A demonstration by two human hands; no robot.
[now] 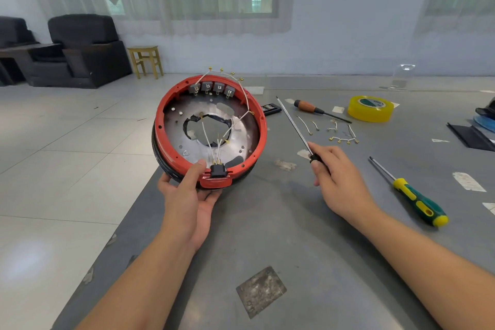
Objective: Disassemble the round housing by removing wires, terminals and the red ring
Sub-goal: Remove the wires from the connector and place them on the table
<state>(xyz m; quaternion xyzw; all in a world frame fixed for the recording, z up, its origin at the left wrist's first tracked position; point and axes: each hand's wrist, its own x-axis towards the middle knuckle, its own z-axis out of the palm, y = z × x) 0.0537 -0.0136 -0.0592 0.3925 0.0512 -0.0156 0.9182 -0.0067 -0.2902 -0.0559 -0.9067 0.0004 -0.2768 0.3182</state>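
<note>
At the table (294, 222) edge, left hand (187, 195) grips the tilted housing (209, 128), off the surface; right hand (334, 177) holds a screwdriver (294, 126). Wires (222, 136) partly removed, red ring (263, 126) still on. Next, probably: lever out terminals (211, 87).

The ring (166, 112) is red around a silvery plate (241, 136). The tape roll (371, 112) is yellow. One screwdriver (419, 202) has a green-and-yellow handle on the grey bench (294, 222).

Grey desk (281, 222), scuffed, tape scraps stuck on. On it: green-yellow screwdriver (413, 195) at right; orange-handled screwdriver (318, 110) farther back; yellow tape roll (370, 109); loose short wires (334, 131) between; black case (270, 109); dull metal plate (261, 291) near front.
</note>
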